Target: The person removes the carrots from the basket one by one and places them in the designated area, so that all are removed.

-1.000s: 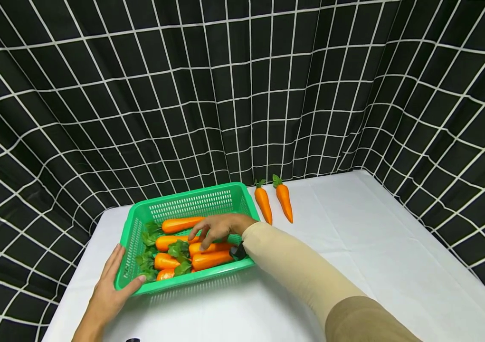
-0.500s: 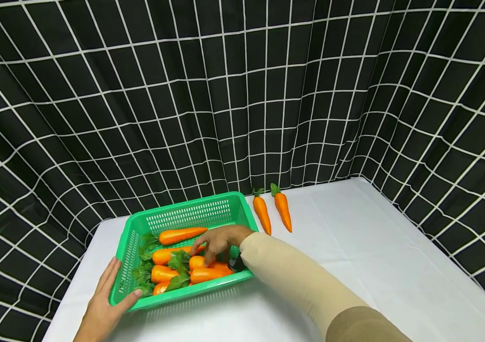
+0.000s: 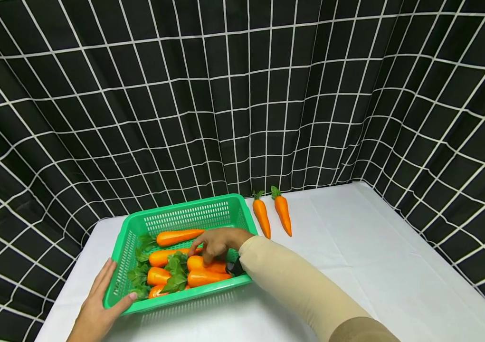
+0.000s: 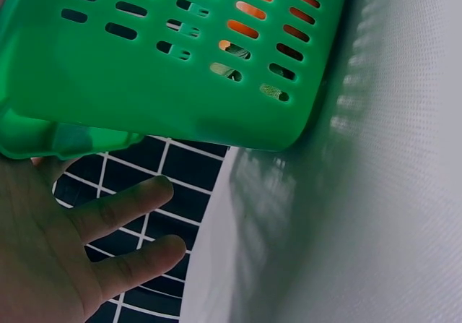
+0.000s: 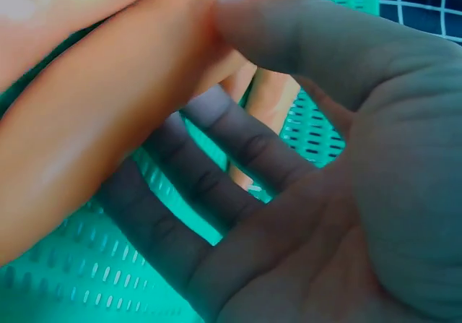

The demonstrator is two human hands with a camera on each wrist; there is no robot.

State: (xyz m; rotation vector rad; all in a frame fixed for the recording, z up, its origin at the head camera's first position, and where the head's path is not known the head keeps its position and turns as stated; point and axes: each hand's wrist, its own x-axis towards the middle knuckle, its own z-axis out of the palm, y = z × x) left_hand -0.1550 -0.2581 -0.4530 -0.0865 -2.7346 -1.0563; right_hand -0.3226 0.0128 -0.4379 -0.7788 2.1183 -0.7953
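Observation:
A green slotted basket (image 3: 191, 294) holds several orange carrots with leafy tops. Reaching in over its right side, my right hand (image 3: 217, 243) grips a carrot (image 3: 196, 262) near the front. In the right wrist view, the thumb lies on top of that carrot (image 5: 86, 135) and the fingers reach under it. My left hand (image 3: 91, 306) rests at the basket's near left corner, thumb over the rim and fingers along the outer left side. The left wrist view has two straight fingers (image 4: 133, 269) spread below the basket wall (image 4: 144, 88).
Two carrots, one nearer (image 3: 261, 216) the basket and one further right (image 3: 283, 214), lie on the white tablecloth (image 3: 353, 247). A black curtain with a white grid (image 3: 242, 95) stands behind and around the table.
The right hand has settled lower onto the front carrot, its fingers closing around it. The left hand keeps its place at the basket corner. The head view has shifted slightly.

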